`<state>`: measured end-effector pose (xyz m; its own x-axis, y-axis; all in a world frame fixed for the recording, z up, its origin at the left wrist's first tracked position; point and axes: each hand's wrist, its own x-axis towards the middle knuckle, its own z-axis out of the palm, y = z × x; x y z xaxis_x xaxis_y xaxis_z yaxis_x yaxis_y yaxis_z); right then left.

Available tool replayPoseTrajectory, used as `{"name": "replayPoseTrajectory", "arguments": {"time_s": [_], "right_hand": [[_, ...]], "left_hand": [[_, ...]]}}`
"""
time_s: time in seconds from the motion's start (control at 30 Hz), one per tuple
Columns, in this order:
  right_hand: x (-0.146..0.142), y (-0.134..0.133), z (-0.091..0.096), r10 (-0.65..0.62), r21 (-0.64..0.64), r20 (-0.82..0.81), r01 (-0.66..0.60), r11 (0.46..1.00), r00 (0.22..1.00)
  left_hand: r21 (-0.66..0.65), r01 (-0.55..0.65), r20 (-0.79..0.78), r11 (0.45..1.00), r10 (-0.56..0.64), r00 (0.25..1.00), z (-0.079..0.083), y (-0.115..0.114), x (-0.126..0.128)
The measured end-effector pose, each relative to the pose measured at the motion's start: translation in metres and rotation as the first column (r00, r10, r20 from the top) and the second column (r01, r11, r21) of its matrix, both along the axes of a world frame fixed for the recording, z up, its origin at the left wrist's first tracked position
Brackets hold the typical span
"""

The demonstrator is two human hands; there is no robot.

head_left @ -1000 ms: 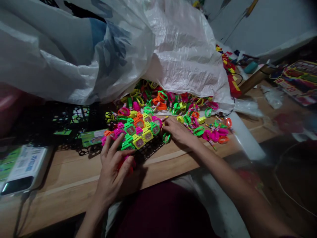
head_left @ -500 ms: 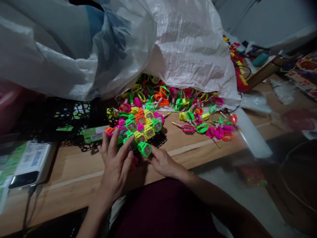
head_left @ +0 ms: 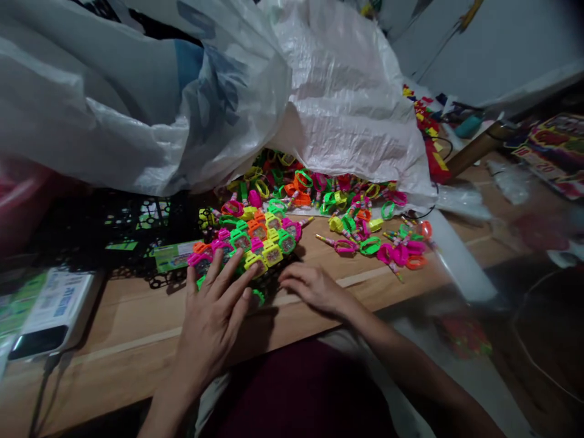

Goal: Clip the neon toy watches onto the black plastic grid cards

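Dim all round, this one, yet the white sack (head_left: 351,103) grabbed the light and shone brightest, with glossy streaks running down the milky plastic sheet (head_left: 132,146) beside it! A dark shadow pooled on the surface (head_left: 132,298), just right of my left hand (head_left: 212,322). Mid-view, the toy watches (head_left: 272,253) came through fairly crisp, but the right side smeared into haze, and my right forearm (head_left: 401,359) stretched long into murk.
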<state>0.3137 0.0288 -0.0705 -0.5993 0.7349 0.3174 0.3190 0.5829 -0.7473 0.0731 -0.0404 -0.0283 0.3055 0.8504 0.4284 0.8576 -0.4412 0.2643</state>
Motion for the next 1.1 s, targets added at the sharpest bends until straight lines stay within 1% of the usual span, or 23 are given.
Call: {"name": "replayPoseTrajectory", "arguments": {"time_s": [0.03,0.07,0.13,0.17,0.23,0.3,0.33,0.4,0.47,0.53,0.57,0.6,0.67,0.7,0.77,0.87,0.93,0.97,1.03,1.1], "right_hand": [[0.011,0.014,0.007,-0.083,0.028,0.021,0.082,0.996,0.996],[0.019,0.029,0.012,-0.179,0.081,0.052,0.175,0.981,0.982],[0.027,0.062,0.018,-0.337,0.214,0.125,0.306,0.928,0.933],[0.028,0.077,0.019,-0.381,0.274,0.171,0.327,0.904,0.909],[0.027,0.103,0.018,-0.417,0.35,0.285,0.312,0.883,0.863],[0.028,0.114,0.019,-0.418,0.374,0.385,0.275,0.886,0.823],[0.031,0.114,0.02,-0.421,0.377,0.409,0.27,0.886,0.809],[0.042,0.102,0.025,-0.442,0.379,0.396,0.295,0.877,0.805],[0.056,0.08,0.031,-0.496,0.357,0.298,0.387,0.85,0.815],[0.064,0.054,0.034,-0.53,0.249,0.165,0.485,0.838,0.832],[0.063,0.041,0.034,-0.519,0.163,0.1,0.501,0.85,0.849],[0.058,0.028,0.033,-0.483,0.071,0.038,0.48,0.874,0.875],[0.037,0.007,0.026,-0.348,-0.074,-0.073,0.343,0.936,0.935],[0.023,-0.001,0.02,-0.27,-0.112,-0.121,0.257,0.96,0.955],[-0.007,-0.01,0.007,-0.156,-0.142,-0.184,0.13,0.981,0.971],[-0.039,-0.011,-0.012,-0.096,-0.158,-0.215,0.063,0.986,0.972],[-0.046,-0.01,-0.022,-0.059,-0.127,-0.189,0.036,0.991,0.98],[-0.047,-0.01,-0.026,-0.042,-0.085,-0.157,0.029,0.996,0.987],[-0.045,-0.01,-0.031,-0.014,0.041,-0.072,0.017,0.999,0.997],[-0.045,-0.013,-0.036,-0.025,0.159,-0.006,0.026,0.987,1.0]], "left_hand": [[-0.002,0.006,0.013,1.0,-0.006,1.0,0.0,0.0,-0.002],[-0.008,0.005,0.029,1.0,-0.005,1.0,-0.001,0.0,-0.003],[-0.021,-0.021,0.071,1.0,0.022,0.997,-0.001,0.0,-0.003],[-0.027,-0.045,0.092,0.999,0.047,0.995,-0.001,-0.001,-0.002],[-0.048,-0.104,0.123,0.993,0.109,0.986,-0.002,-0.001,0.0],[-0.078,-0.147,0.139,0.986,0.156,0.978,-0.002,-0.002,0.002],[-0.095,-0.155,0.141,0.983,0.167,0.976,-0.002,-0.002,0.003],[-0.123,-0.151,0.14,0.981,0.168,0.976,-0.002,-0.004,0.004],[-0.127,-0.139,0.146,0.982,0.157,0.977,-0.001,-0.004,0.005],[-0.117,-0.132,0.159,0.984,0.15,0.976,-0.001,-0.003,0.004],[-0.11,-0.13,0.166,0.985,0.147,0.975,-0.001,-0.003,0.004],[-0.11,-0.125,0.169,0.986,0.143,0.975,-0.001,-0.002,0.004],[-0.118,-0.117,0.171,0.986,0.136,0.976,-0.001,-0.002,0.002],[-0.118,-0.11,0.171,0.987,0.129,0.977,-0.001,-0.001,0.001],[-0.114,-0.095,0.167,0.989,0.113,0.979,0.0,-0.001,0.0],[-0.106,-0.072,0.156,0.992,0.089,0.984,0.0,0.0,-0.001],[-0.105,-0.064,0.15,0.992,0.079,0.986,-0.001,0.0,0.0],[-0.103,-0.063,0.149,0.993,0.078,0.986,-0.001,-0.001,0.001],[-0.102,-0.07,0.15,0.992,0.085,0.985,-0.001,-0.002,0.002],[-0.096,-0.088,0.138,0.991,0.101,0.985,0.001,-0.003,0.003]]}}
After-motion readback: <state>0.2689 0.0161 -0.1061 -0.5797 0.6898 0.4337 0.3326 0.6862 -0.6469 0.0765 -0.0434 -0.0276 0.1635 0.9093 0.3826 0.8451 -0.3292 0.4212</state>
